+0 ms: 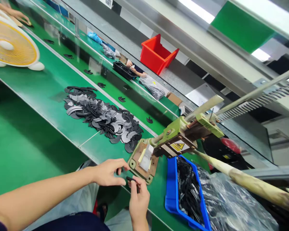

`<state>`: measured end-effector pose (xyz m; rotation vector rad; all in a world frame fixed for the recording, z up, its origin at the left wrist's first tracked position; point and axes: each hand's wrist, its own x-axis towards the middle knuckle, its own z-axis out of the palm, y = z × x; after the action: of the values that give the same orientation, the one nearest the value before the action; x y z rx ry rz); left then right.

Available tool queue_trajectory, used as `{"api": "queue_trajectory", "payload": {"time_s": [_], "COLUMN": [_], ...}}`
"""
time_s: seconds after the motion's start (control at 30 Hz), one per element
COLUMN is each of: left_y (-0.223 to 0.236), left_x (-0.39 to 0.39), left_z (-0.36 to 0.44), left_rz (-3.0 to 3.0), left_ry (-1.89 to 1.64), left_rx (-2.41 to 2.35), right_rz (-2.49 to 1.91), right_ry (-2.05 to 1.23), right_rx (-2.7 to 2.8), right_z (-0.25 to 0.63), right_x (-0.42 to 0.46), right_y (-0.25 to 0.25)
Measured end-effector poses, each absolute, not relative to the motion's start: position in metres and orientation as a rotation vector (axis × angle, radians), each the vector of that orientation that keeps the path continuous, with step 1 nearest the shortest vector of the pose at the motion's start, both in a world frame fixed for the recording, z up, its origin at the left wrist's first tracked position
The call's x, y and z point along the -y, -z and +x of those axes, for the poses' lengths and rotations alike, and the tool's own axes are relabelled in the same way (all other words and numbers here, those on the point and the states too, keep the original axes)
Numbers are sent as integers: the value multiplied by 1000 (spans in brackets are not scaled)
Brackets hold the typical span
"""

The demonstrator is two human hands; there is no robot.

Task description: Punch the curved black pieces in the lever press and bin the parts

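Observation:
My right hand (139,194) pinches a small black plastic piece (129,178) between thumb and fingertips, just in front of the press. My left hand (109,173) is beside it, fingers curled and thumb stretched toward the right hand. Something dark shows at its fingertips, too small to make out. Beyond both hands stands a green hand press (173,138) with a warning label; a pale metal block (146,158) sits on its base plate. To the left of the press lies a long pile of grey and black crescent-shaped pieces (103,115).
A blue bin (170,192) of thin black parts stands right of the press, with clear plastic bags (233,199) beside it. Single black pieces lie spaced along the green conveyor (132,107). A fan (12,41), a red bin (154,54) and other people's hands (20,16) are farther off.

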<state>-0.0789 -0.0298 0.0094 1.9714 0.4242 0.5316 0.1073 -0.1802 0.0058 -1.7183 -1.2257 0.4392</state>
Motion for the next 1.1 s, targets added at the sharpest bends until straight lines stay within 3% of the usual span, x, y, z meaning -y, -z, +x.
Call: {"api": "queue_trajectory", "payload": {"time_s": [0.23,0.53,1.1], "left_y": [-13,-5,4], "left_x": [28,11,3], "left_z": [-77,-76,-73], "left_rz": [1973,1484,1439], "left_ry": [-470,-419,-455], "left_rx": [-538,-479,-467], "right_rz": [-1649,-1664,-1672], "right_ry": [-536,-593,-646], "right_rx": [1225,1188,1129], "right_z": [87,91,102], "right_x": [144,152,153], "right_y": [2,11,25]}}
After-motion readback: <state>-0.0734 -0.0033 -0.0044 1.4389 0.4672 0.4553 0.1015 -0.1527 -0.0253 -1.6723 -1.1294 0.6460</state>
